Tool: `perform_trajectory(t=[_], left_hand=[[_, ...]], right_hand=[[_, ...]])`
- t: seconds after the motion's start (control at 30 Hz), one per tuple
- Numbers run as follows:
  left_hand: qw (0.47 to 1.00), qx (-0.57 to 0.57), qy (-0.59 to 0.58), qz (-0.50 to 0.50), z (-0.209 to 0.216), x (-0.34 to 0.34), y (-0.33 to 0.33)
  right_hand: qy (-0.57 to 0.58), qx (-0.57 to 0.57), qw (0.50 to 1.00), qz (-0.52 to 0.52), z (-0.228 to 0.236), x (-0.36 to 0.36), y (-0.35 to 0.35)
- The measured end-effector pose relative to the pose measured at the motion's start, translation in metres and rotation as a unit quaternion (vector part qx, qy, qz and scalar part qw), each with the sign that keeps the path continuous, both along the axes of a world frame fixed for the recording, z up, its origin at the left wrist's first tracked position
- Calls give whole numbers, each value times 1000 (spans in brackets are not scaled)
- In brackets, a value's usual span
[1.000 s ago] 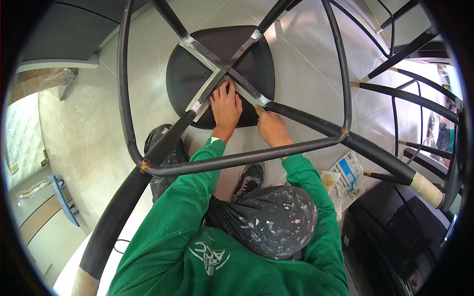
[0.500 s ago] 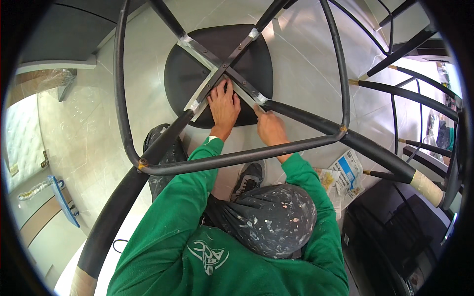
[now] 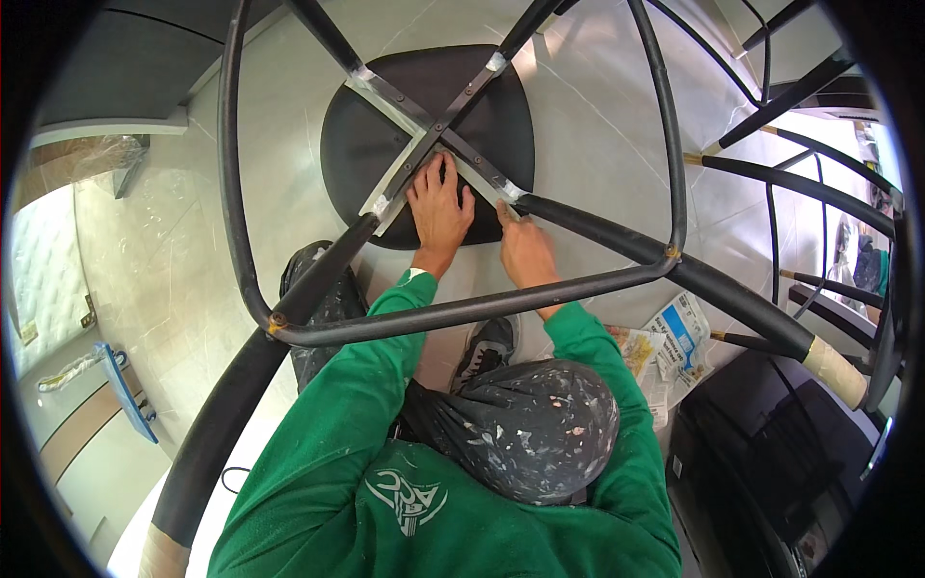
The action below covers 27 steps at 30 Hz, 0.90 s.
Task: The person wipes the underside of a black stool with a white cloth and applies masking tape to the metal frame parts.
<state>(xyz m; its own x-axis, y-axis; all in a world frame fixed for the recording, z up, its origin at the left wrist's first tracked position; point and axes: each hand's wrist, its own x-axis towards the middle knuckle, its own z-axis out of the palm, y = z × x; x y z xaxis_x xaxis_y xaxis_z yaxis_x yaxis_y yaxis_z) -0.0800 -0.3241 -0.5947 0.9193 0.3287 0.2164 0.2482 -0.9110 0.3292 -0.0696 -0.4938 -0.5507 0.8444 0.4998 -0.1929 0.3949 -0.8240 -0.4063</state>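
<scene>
An upturned stool stands before me, its black seat (image 3: 356, 144) on the floor and its black metal legs rising toward me. Flat crossbars (image 3: 436, 130) make an X over the seat's underside, with pale strips of what looks like masking tape (image 3: 387, 197) along their edges. My left hand (image 3: 438, 207) lies palm down over the seat, fingers stretched, its tips on the tape near the middle of the X. Close to the near right bar's outer end, my right hand (image 3: 527, 252) is closed, pinching the end of a tape strip (image 3: 489, 191).
A black tube ring (image 3: 472, 310) joins the legs and crosses above my forearms. More stool legs (image 3: 800, 188) stand at the right. Newspaper (image 3: 679, 337) lies on the floor beside a dark glossy panel (image 3: 771, 443). A blue-edged object (image 3: 125, 395) is at the far left.
My left hand has shifted slightly right, its thumb spreading a little. My right hand stays at the same end of the tape, with only a small shift.
</scene>
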Motion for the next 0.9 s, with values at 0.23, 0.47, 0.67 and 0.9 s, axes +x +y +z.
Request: perform_trajectory(t=[0.23,0.47,0.67,0.9], left_hand=[[1000,25,7,-7,2,1,1],[999,37,15,-9,3,3,3],[999,40,27,-8,5,4,0],[999,48,11,16,2,7,-5]], right_hand=[[24,-10,999,19,-7,5,0],[0,7,1000,17,-14,-2,0],[0,-12,1000,13,-14,3,5],[67,-38,997,10,-14,12,11]])
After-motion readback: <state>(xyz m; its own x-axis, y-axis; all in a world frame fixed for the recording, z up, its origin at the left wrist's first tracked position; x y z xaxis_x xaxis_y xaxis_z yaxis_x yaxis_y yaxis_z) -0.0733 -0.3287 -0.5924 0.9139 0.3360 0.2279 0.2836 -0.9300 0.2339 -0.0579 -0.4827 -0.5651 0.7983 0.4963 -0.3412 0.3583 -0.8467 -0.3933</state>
